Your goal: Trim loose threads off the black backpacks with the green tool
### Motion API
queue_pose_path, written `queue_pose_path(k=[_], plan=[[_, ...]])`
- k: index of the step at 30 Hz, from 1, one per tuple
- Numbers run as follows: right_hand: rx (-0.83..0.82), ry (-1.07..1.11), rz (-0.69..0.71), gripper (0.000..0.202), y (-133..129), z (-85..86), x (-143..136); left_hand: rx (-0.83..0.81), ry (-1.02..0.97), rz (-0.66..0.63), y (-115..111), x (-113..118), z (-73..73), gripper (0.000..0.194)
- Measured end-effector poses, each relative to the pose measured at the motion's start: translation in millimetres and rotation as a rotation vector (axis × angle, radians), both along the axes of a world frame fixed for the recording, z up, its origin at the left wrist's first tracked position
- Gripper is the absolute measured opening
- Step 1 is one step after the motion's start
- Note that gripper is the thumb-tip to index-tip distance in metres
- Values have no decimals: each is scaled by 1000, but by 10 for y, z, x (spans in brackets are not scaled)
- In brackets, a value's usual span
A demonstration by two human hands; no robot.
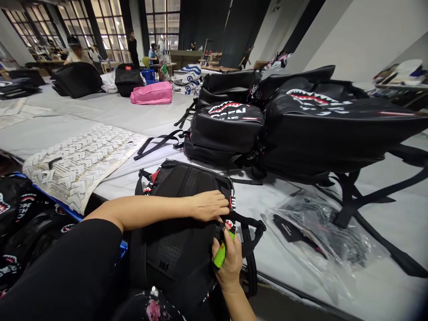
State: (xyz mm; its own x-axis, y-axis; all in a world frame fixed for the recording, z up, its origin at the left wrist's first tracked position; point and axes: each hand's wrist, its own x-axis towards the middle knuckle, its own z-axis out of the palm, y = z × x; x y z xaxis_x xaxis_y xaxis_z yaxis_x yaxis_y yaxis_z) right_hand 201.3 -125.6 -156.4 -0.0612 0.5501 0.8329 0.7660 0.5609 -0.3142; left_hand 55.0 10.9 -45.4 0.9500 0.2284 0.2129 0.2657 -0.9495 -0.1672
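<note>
A black backpack (177,196) lies back panel up at the table edge in front of me, with a mesh-like padded back. My left hand (210,205) reaches across it, fingers curled over its right side edge and gripping the fabric there. Close below, my right hand (230,258) is closed around a bright green lighter (220,255). The lighter's upper end is by the side of the backpack, near a black shoulder strap (249,221). My fingers partly hide that end, and I cannot tell whether there is a flame.
Black shark-print backpacks (227,129) stand beyond and to the right. A clear plastic bag (321,227) with dark pieces lies at right. White tags cover a sheet (83,156) at left. Farther back is a pink bag (152,92). More backpacks (26,223) fill a blue-edged container. People are in the background.
</note>
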Motion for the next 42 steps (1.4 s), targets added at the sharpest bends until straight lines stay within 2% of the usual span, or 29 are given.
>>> queue_pose_path(k=[3,5,7,9,12,14,16,19,22,26,30,35,39,42], plan=[[0,16,21,78,19,-38,-1,-31,60,29,52,6,-44,40],[-11,28,32,78,20,-58,3,-56,95,-6,120,-11,0,41],[-36,39,32,76,16,-64,5,-75,117,-54,219,-62,120,42],[-71,50,39,70,7,-54,3,-88,122,-48,345,-154,289,45],[-161,107,71,49,-22,-18,7,-124,54,94,548,-312,491,45],[-271,188,111,37,-47,27,14,-189,-48,196,623,-377,520,43],[-377,324,116,34,-70,110,8,-286,-125,217,575,-395,470,41],[-477,626,37,32,-77,298,-28,-428,-113,140,276,-364,328,33],[-582,837,-6,29,-39,455,-57,-409,-25,105,-73,-308,168,30],[-707,774,-126,36,19,495,-75,-297,-46,167,-298,-282,-19,34],[-722,839,-140,40,47,509,-121,-362,-184,170,-363,-364,-207,25],[-737,879,-130,43,50,555,-173,-426,-371,230,-479,-452,-429,25],[-675,720,-166,42,46,510,-186,-358,-439,204,-514,-453,-523,26],[-608,550,-195,39,55,480,-195,-242,-500,170,-500,-454,-568,30]])
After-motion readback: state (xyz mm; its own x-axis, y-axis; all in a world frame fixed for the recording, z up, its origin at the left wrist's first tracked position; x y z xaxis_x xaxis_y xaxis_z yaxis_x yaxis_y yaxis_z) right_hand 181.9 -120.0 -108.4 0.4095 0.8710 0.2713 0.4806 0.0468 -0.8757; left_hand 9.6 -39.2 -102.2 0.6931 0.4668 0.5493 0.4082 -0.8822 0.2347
